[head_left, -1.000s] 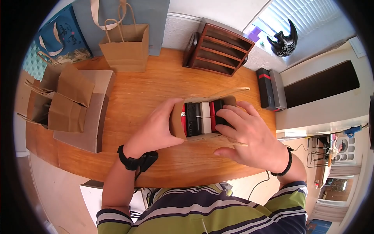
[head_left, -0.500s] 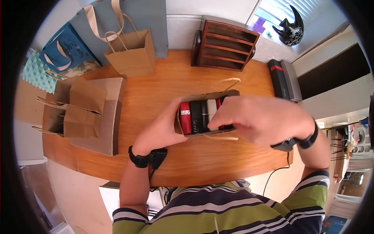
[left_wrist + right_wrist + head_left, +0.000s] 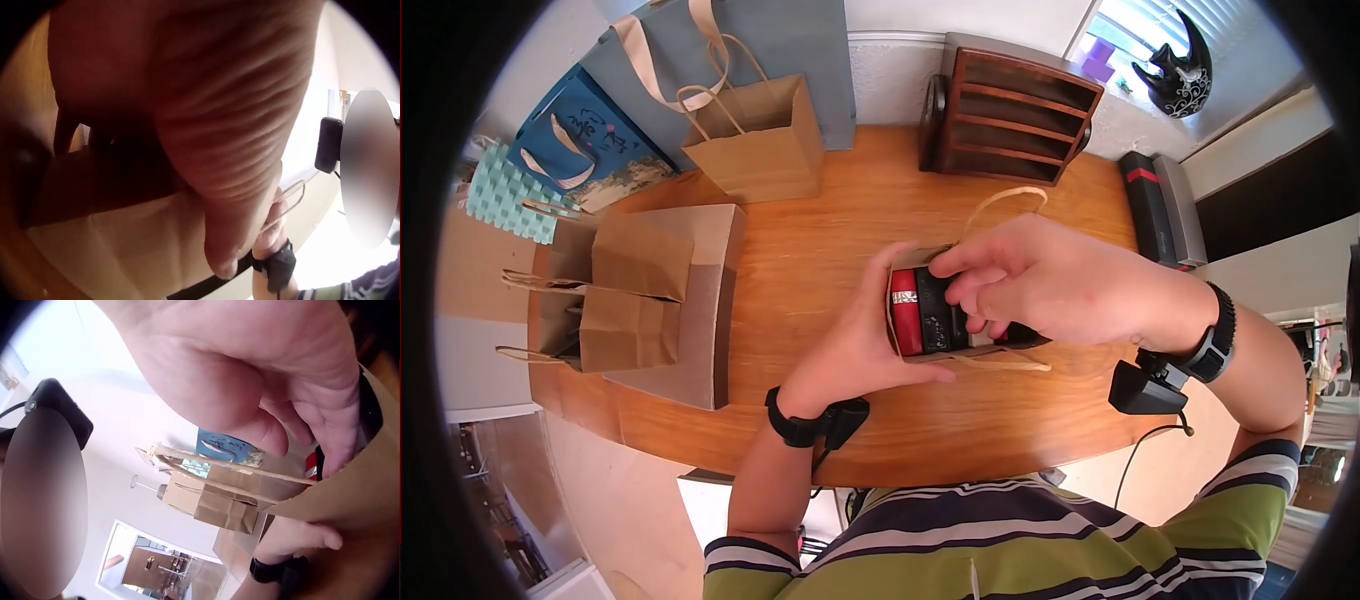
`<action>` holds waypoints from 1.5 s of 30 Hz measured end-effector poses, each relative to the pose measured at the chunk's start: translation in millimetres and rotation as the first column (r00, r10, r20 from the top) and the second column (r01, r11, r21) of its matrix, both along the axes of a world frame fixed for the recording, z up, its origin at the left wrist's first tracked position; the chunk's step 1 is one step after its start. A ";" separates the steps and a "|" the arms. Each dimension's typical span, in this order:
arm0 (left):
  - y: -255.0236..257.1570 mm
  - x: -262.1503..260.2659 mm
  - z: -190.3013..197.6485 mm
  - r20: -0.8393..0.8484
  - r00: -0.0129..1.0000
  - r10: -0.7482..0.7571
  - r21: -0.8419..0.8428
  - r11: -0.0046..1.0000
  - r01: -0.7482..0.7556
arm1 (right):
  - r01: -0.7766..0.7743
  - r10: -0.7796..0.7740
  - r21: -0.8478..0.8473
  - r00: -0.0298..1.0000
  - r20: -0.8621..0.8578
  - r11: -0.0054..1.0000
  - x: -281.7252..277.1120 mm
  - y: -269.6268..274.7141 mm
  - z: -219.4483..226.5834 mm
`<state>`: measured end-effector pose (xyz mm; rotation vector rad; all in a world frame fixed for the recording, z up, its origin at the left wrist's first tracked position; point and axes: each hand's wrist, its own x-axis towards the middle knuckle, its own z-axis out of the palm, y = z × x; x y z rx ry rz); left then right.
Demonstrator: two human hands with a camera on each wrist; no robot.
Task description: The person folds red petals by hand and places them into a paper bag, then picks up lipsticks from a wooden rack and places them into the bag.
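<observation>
A brown paper bag (image 3: 925,257) stands on the wooden table, holding a red box (image 3: 908,326) and a black box (image 3: 938,318) side by side; other contents are mostly covered. My left hand (image 3: 855,340) grips the bag's left end, its thumb along the near side; the left wrist view shows this hand (image 3: 219,106) over the bag wall (image 3: 125,250). From the right, my right hand (image 3: 1080,285) reaches over the opening with bent fingers among the boxes. In the right wrist view its thumb is apart from the fingers (image 3: 340,434), whose tips are partly hidden in the bag (image 3: 356,503).
Brown bags (image 3: 630,330) lie on a flat cardboard box (image 3: 718,300) at left. Behind are another brown bag (image 3: 770,150), a blue bag (image 3: 600,135) and a large grey bag (image 3: 820,70). A wooden rack (image 3: 1015,110) and long boxes (image 3: 1145,205) stand at the back and right.
The right hand lifted from the boxes, turned, and reached back into the opening further left. The left hand stayed on the bag's end. The head view shifted, so the scene sits further right.
</observation>
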<state>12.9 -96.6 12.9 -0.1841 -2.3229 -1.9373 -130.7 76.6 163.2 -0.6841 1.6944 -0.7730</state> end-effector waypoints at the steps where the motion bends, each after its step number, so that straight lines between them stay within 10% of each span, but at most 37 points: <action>1: 0.7 0.5 1.0 0.005 1.000 -0.001 0.019 1.000 0.001 | 0.022 -0.022 -0.011 1.000 0.012 1.000 0.2 -0.4 -3.5; 16: -1.8 0.9 -1.9 -0.024 0.999 0.043 -0.061 0.997 -0.044 | 0.254 -0.251 -0.018 0.963 0.098 0.967 3.8 8.3 -4.6; 37: -3.0 3.8 14.2 0.085 0.996 0.026 -0.012 1.000 -0.025 | 0.154 -0.153 -0.010 0.972 -0.176 0.988 11.9 20.1 3.6; 45: -4.1 5.5 16.2 0.063 0.997 0.035 -0.028 0.999 -0.033 | -0.376 0.286 0.104 0.470 -0.835 0.921 8.7 31.1 15.1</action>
